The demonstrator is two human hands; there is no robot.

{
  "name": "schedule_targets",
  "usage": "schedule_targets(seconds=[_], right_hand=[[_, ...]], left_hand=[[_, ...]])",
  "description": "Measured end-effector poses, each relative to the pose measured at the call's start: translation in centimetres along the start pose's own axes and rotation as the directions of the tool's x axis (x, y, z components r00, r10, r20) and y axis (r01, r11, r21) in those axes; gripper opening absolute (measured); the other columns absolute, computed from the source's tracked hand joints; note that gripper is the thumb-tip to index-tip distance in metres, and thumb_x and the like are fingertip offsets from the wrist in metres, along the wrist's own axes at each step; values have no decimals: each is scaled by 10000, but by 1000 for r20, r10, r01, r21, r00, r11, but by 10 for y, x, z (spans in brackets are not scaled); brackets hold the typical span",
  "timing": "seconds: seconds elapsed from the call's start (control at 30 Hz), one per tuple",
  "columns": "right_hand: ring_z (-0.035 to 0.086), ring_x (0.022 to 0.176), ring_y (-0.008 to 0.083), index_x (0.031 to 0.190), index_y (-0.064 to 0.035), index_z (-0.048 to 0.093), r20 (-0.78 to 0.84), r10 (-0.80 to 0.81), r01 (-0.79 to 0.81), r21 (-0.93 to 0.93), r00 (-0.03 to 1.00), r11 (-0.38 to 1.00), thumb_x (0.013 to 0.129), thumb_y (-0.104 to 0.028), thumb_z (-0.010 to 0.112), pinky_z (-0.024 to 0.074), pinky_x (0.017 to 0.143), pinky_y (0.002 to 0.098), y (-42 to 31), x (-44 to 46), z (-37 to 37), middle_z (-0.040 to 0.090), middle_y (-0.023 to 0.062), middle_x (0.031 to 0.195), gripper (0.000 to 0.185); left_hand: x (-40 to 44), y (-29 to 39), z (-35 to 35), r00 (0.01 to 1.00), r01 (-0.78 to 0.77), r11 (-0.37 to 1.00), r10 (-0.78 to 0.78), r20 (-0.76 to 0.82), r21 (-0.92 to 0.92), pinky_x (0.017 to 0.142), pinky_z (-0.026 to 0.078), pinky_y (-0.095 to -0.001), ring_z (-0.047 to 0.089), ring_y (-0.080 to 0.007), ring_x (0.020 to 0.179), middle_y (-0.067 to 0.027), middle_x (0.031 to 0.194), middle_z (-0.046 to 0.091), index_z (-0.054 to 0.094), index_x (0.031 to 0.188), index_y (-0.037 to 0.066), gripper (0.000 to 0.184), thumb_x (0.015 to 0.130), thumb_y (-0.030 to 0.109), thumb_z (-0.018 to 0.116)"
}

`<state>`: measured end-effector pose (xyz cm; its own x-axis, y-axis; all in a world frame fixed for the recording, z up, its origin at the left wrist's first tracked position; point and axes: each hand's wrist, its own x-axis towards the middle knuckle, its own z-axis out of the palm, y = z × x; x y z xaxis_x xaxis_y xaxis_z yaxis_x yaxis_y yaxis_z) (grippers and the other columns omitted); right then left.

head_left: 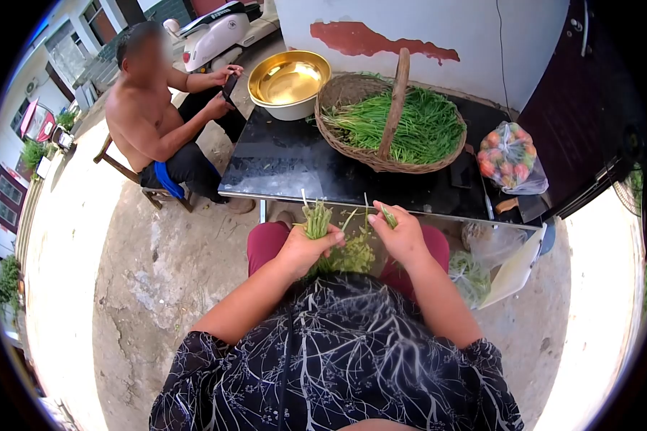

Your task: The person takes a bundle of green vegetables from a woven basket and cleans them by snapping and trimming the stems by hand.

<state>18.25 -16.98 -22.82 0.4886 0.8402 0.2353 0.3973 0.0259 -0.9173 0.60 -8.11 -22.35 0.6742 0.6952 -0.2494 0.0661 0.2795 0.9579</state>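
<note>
My left hand (310, 249) is closed around a bunch of green stalks (317, 220), their cut-looking ends pointing up. Close by on the right, my right hand (404, 238) pinches a few green stalk pieces (388, 217) between thumb and fingers. Both hands are above my lap, just short of the table's near edge. Between and below them lie yellow-green leafy bits (354, 255), partly hidden by the hands. A wicker basket (351, 154) on the table holds a heap of long thin greens (424, 123) under its wooden handle (393, 115).
On the black table (273, 161) stand a gold basin (287, 77), a bag of tomatoes (508, 154) and a wooden-handled cleaver (530, 206). A person (147, 122) sits at left holding a phone (230, 86). Bagged greens (470, 280) hang or rest below the table's right side.
</note>
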Motion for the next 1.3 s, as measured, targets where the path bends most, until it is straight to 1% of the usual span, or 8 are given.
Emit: schedule_targets(seconds=[0.2, 0.27, 0.33, 0.73, 0.97, 1.13, 1.2, 1.3], right_hand=[[525, 679, 89, 945, 9, 614, 381, 142, -312, 432, 914, 846, 828, -158, 598, 440, 655, 230, -19, -9, 10, 609, 21, 819, 205], [489, 612, 61, 892, -1, 613, 250, 291, -381, 509, 924, 772, 836, -163, 586, 412, 588, 198, -23, -5, 4, 595, 5, 771, 173], [299, 405, 15, 883, -16, 577, 156, 353, -367, 635, 923, 679, 867, -180, 543, 225, 372, 181, -17, 3, -11, 489, -19, 647, 168], [321, 422, 30, 964, -14, 554, -222, 355, -54, 778, 908, 625, 900, -220, 487, 263, 385, 187, -9, 15, -53, 501, 15, 730, 226], [399, 531, 37, 861, 15, 565, -201, -238, 303, 422, 950, 855, 898, -127, 474, 318, 488, 166, -44, -10, -29, 563, 78, 891, 173], [473, 615, 72, 856, 11, 562, -152, -354, 385, 363, 923, 849, 909, -140, 452, 382, 571, 189, -58, -3, -34, 562, 90, 889, 194], [523, 674, 101, 868, 12, 554, 31, -321, 295, 312, 947, 903, 917, -148, 436, 420, 651, 214, -55, 0, -30, 567, 82, 852, 205], [539, 725, 96, 901, -10, 545, 339, 7, -199, 535, 941, 821, 909, -161, 456, 437, 701, 235, -42, -4, -15, 561, 24, 770, 176]], left_hand=[[-3, 3, 8, 994, -6, 997, -3, 109, 82, 499, 389, -197, 492, -87, 549, -66, 730, 614, 593, 852, -2, 137, 763, 82, 654], [-5, 7, 9, 993, 61, 990, -74, 95, 130, 489, 388, -195, 490, -78, 540, -44, 704, 603, 595, 864, 1, 143, 759, 75, 658], [-4, 5, 4, 992, 68, 986, -84, 99, 149, 485, 388, -194, 488, -75, 536, -36, 693, 597, 595, 868, 2, 144, 760, 73, 657], [4, 3, -15, 991, 94, 982, -108, 80, 161, 477, 389, -204, 480, -81, 524, -27, 655, 562, 589, 859, -15, 112, 780, 60, 611], [23, -13, -31, 949, 171, 948, -232, -214, -268, 497, 393, -239, 478, -125, 549, -57, 689, 569, 588, 859, -6, 106, 793, 74, 570], [24, -17, -41, 952, 121, 938, -203, -231, -326, 539, 399, -252, 452, -123, 568, -55, 801, 578, 557, 950, 55, 170, 782, 77, 571], [17, -13, -33, 999, 15, 945, -27, -31, -327, 575, 406, -241, 465, -124, 593, -92, 978, 562, 458, 1178, 87, 436, 760, 38, 573], [9, -6, -21, 993, -15, 944, 54, 109, -329, 612, 417, -238, 483, -127, 611, -126, 1103, 511, 255, 1348, 144, 719, 727, 13, 591]])
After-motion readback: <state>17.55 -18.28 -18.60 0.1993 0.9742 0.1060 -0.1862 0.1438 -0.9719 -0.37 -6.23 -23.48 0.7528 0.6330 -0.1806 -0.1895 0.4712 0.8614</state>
